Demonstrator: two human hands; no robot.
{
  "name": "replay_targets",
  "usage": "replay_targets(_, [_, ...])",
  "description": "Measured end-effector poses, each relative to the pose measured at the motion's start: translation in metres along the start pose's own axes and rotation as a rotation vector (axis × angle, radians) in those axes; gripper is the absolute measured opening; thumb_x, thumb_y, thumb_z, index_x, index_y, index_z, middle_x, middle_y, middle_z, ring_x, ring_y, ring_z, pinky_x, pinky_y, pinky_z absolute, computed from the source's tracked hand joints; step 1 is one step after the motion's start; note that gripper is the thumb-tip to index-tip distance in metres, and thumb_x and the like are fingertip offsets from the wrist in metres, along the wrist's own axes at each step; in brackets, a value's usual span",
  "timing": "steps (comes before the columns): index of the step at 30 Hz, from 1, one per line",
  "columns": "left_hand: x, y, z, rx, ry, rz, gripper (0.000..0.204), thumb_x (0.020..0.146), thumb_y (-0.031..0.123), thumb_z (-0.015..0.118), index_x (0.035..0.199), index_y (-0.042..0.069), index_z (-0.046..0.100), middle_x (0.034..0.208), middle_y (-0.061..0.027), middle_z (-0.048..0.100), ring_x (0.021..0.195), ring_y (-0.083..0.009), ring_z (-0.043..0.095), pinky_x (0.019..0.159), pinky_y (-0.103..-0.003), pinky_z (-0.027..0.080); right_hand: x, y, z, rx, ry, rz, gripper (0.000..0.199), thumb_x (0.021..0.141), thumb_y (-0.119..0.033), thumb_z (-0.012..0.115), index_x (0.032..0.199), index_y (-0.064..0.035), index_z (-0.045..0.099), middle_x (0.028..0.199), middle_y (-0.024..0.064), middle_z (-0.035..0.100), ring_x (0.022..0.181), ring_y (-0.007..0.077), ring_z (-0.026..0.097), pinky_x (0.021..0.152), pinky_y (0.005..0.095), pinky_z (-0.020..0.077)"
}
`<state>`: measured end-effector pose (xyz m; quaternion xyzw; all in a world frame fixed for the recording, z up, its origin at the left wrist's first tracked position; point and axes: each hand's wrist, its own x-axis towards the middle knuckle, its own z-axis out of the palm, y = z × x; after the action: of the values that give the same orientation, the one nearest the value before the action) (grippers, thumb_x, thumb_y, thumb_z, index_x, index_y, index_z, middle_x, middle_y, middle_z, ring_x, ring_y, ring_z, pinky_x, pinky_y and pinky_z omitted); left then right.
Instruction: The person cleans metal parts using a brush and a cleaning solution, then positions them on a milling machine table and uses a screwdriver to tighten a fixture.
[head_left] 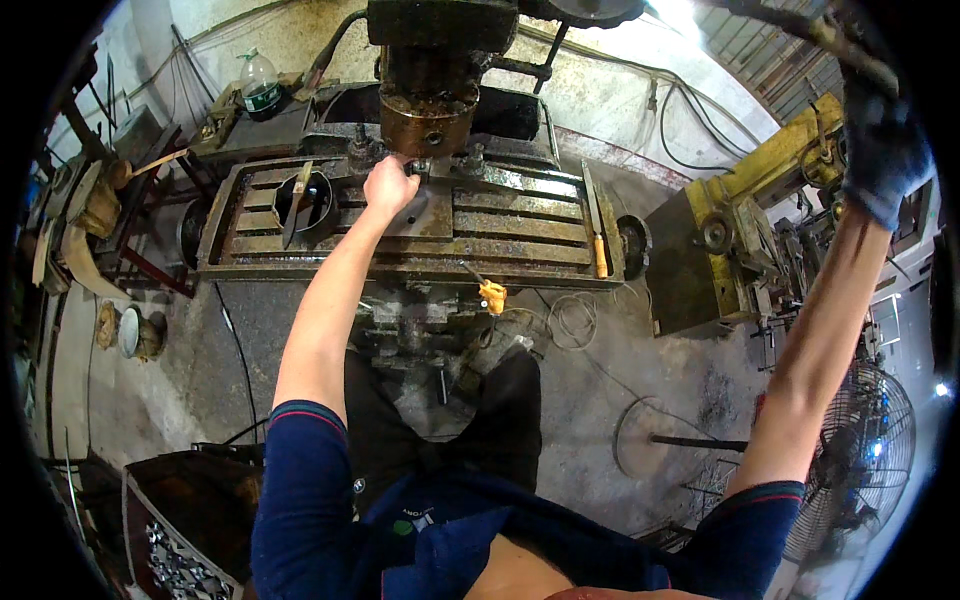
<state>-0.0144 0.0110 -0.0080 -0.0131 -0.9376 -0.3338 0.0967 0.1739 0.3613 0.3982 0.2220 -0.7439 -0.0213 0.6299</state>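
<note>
The spindle (430,125) at the far side is rusty brown; the table (520,258) below it is grey-brown, striped with long parallel slots. The glove (885,155) on the right is dark blue-grey. The shirt (305,470) is navy, its sleeve hems lined thinly in red; the trousers (508,410) are black. The right-side handle (600,256) is orange-yellow, the far-left bottle (258,72) clear with a green label.

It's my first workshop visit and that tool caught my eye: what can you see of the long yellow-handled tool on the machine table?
The long yellow-handled tool has a narrow, greyish, metal-looking blade and a yellow-orange handle, perhaps wood. It lies front to back across the right end of the slotted machine table, handle near the front edge. Nothing grips it.
</note>
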Motion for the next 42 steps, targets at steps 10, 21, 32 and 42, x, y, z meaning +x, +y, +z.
replay_targets(10, [-0.005,-0.005,-0.005,-0.02,0.023,-0.049,0.03,0.064,0.024,0.066,0.091,0.011,0.068,0.083,-0.0179,0.065,0.081,-0.0327,0.062,0.073,-0.041,0.05,-0.103,-0.085,0.0,0.469,0.113,0.611,0.042,0.091,-0.034,0.035,0.092,0.0012,0.058,0.102,0.023,0.057,0.109,0.0376,0.05,0.097,0.0447,0.037])
replay_targets(21, [-0.003,-0.001,-0.004,-0.058,0.016,-0.073,0.03,0.064,0.024,0.068,0.089,0.009,0.067,0.082,-0.0176,0.065,0.081,-0.0327,0.062,0.072,-0.041,0.05,-0.158,-0.101,0.01,1.146,0.21,0.629,0.038,0.089,-0.034,0.042,0.082,-0.0001,0.058,0.093,0.0183,0.058,0.108,0.0343,0.049,0.102,0.0488,0.0269])
replay_targets(32, [-0.004,-0.005,0.003,0.017,0.047,-0.049,0.032,0.068,0.024,0.066,0.089,0.001,0.064,0.078,-0.0192,0.064,0.079,-0.0345,0.062,0.071,-0.042,0.049,-0.153,-0.104,0.015,1.121,0.279,0.649,0.037,0.089,-0.033,0.044,0.076,-0.0006,0.054,0.094,0.0185,0.061,0.099,0.0331,0.055,0.102,0.0505,0.0286])
replay_targets(42, [-0.082,-0.024,-0.053,-0.645,-0.145,0.001,0.028,0.082,0.007,0.056,0.107,-0.005,0.056,0.057,-0.0069,0.058,0.042,-0.0095,0.05,0.039,-0.024,0.04,-0.157,-0.112,0.014,1.191,0.368,0.738,0.032,0.086,-0.028,0.048,0.076,0.0011,0.058,0.079,0.012,0.059,0.097,0.0327,0.056,0.098,0.0492,0.033])
